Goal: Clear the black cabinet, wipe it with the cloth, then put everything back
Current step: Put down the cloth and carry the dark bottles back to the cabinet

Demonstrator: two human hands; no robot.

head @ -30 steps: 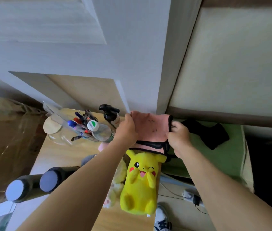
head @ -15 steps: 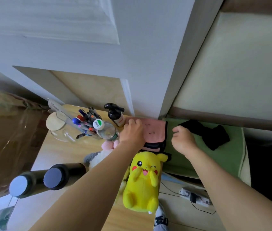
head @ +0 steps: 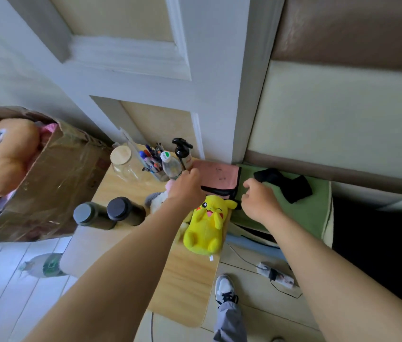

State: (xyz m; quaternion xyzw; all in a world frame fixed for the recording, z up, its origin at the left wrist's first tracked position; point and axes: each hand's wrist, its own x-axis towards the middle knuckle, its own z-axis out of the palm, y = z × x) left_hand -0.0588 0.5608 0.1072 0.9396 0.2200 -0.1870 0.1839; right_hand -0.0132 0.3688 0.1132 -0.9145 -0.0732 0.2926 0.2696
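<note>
A folded pink cloth item with black trim (head: 219, 175) lies at the back right corner of the wooden top (head: 182, 280). My left hand (head: 185, 187) hovers at its left edge with fingers loosely curled, gripping nothing I can see. My right hand (head: 259, 201) is just to its right over the green cover (head: 318, 208), also loosely curled and holding nothing. A black cloth (head: 286, 183) lies on the green cover beyond my right hand. A yellow plush (head: 207, 223) lies on its back in front of the pink item.
On the top also stand a black pump bottle (head: 182, 154), a water bottle (head: 171, 166), a pen holder (head: 151, 159), a glass jar (head: 121, 161), two dark canisters (head: 106, 213) and a grey plush (head: 156, 201). A cardboard box (head: 54, 181) stands left. A power strip (head: 276, 276) lies on the floor.
Both hands held the pink item up a second ago. It now lies flat at the corner, my right hand has let go and both hands have drawn back slightly.
</note>
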